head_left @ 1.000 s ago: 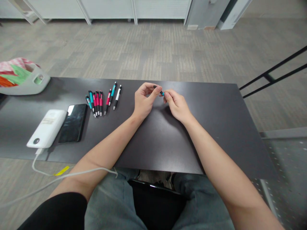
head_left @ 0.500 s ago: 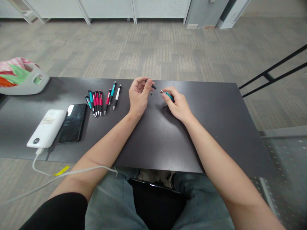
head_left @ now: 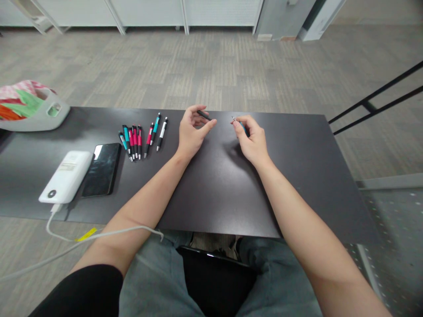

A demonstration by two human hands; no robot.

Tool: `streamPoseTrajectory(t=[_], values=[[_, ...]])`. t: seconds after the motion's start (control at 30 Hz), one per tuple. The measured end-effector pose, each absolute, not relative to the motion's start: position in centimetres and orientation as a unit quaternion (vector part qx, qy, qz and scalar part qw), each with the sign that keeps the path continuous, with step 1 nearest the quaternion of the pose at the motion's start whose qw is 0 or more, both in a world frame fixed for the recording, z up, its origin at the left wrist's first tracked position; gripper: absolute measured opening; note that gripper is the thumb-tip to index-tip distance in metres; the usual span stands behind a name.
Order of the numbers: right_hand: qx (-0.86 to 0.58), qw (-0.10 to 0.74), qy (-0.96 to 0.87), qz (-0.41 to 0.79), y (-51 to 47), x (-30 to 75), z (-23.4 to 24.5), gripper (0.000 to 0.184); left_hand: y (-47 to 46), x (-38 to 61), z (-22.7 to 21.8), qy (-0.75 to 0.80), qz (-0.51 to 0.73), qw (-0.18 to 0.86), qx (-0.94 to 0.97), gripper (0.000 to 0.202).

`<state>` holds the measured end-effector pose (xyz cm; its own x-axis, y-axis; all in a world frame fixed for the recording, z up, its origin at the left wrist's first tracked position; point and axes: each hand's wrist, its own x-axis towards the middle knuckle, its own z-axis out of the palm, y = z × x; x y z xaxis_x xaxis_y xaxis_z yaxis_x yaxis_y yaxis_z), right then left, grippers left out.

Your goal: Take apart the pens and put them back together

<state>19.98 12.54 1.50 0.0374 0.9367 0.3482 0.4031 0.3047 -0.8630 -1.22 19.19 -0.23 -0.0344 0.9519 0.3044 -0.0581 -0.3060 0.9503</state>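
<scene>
My left hand (head_left: 191, 136) is above the far middle of the dark table, a black pen barrel piece (head_left: 204, 115) held between its fingers. To its right, my right hand (head_left: 254, 143) is closed around a teal pen part (head_left: 245, 129) with a small metallic end poking out past the fingertips. A gap separates the two pieces. Left of my left hand lie several click pens in a loose row: a white pen (head_left: 162, 133) nearest, then a teal pen (head_left: 155, 128), a red pen (head_left: 148, 140) and a tighter cluster of red and teal ones.
A white power bank (head_left: 66, 176) with a cable (head_left: 109, 235) and a black phone (head_left: 102, 169) lie on the table (head_left: 214, 189) at left. A white basket (head_left: 54, 112) of coloured cloth stands at the far left. Black metal bars (head_left: 373, 105) rise beyond the right edge.
My right hand has moved right and slightly away with the teal part, widening the gap. The black piece has shifted slightly left in my left hand, whose thumb now extends further right.
</scene>
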Motion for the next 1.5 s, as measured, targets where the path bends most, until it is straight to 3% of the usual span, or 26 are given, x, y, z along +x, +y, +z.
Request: streamPoseTrajectory(t=[0.13,0.47,0.67,0.9,1.03,1.27,1.5], values=[[-0.522,0.497,-0.634,0.278,12.7,20.0,1.2,0.059,18.4,-1.5,-0.5,0.437,0.547,0.374,0.608,0.05],[-0.522,0.498,-0.635,0.276,12.5,20.1,1.2,0.056,18.3,-2.2,-1.0,0.479,0.413,0.277,0.723,0.066],[-0.519,0.494,-0.641,0.273,12.7,20.1,1.1,0.056,18.6,-2.5,-1.9,0.489,0.381,0.266,0.738,0.057],[-0.512,0.517,-0.628,0.275,13.4,20.6,-0.7,0.06,16.7,-2.8,1.4,0.524,0.176,0.186,0.812,0.066],[-0.518,0.521,-0.622,0.272,13.4,20.6,-0.8,0.06,16.7,-2.7,1.7,0.546,0.183,0.18,0.797,0.071],[-0.525,0.51,-0.626,0.27,13.2,20.5,-0.4,0.057,17.4,-3.1,0.5,0.547,0.22,0.183,0.787,0.043],[-0.525,0.502,-0.635,0.264,13.3,20.3,-0.3,0.061,18.4,-3.4,-1.2,0.526,0.267,0.178,0.788,0.044]])
